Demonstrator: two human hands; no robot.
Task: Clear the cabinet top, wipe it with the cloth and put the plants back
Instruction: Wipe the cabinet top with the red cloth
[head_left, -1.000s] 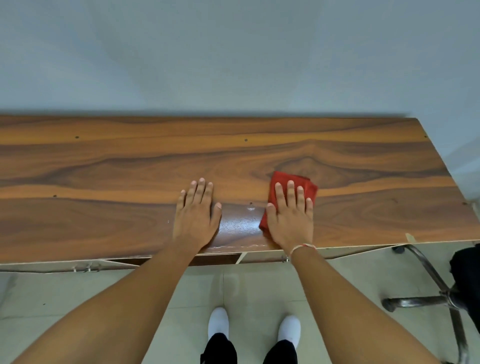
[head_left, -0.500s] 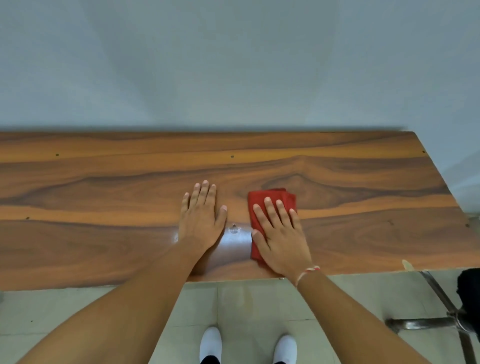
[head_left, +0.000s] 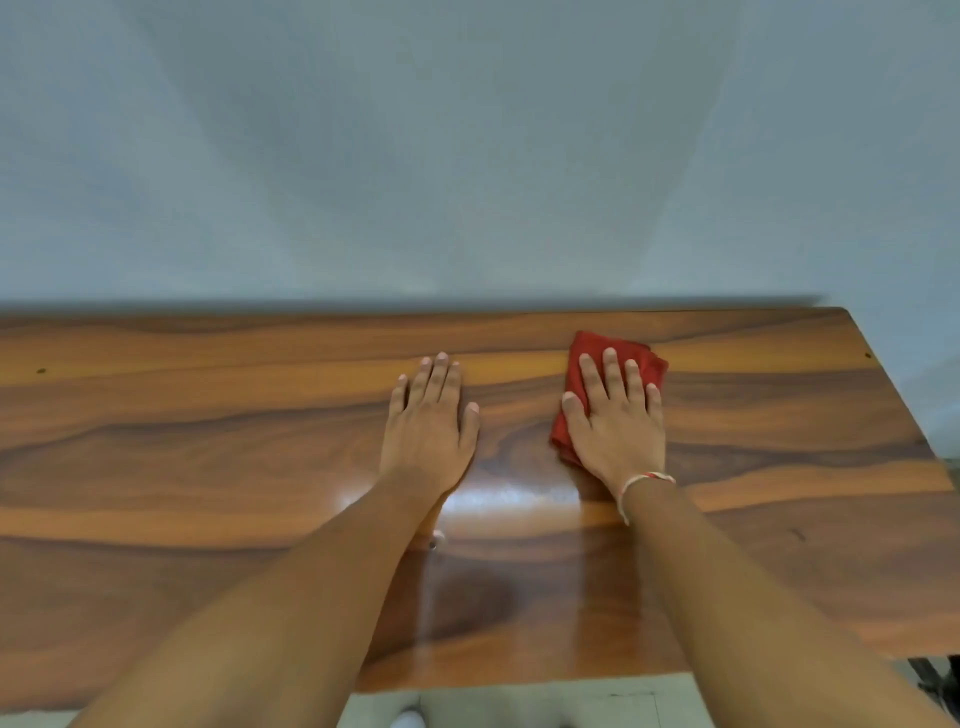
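The wooden cabinet top (head_left: 208, 467) is the largest thing here, a long surface that runs under both forearms and ends just past the right hand, against the pale wall (head_left: 467, 156). No plants stand on the part that I can see, so I judge the clearing is done and the wiping is the step in hand.

The left hand (head_left: 428, 431) lies flat on the bare wood, fingers spread a little and holding nothing; it seems to serve as a support. Beside it, the right hand (head_left: 615, 426) is also flat and open, palm down, pressing on the red cloth (head_left: 636, 356). The cloth is folded, and its edges show beyond the fingertips and beside the thumb.

To wipe well, I think the right hand should keep the whole palm on the cloth so the folds do not slip out, and go in long, overlapping strokes toward the wall and then to the right end. The zone under the left hand needs 1 pass too, so that hand should lift aside. A shiny patch lies near the wrists; I cannot tell if it is wet.
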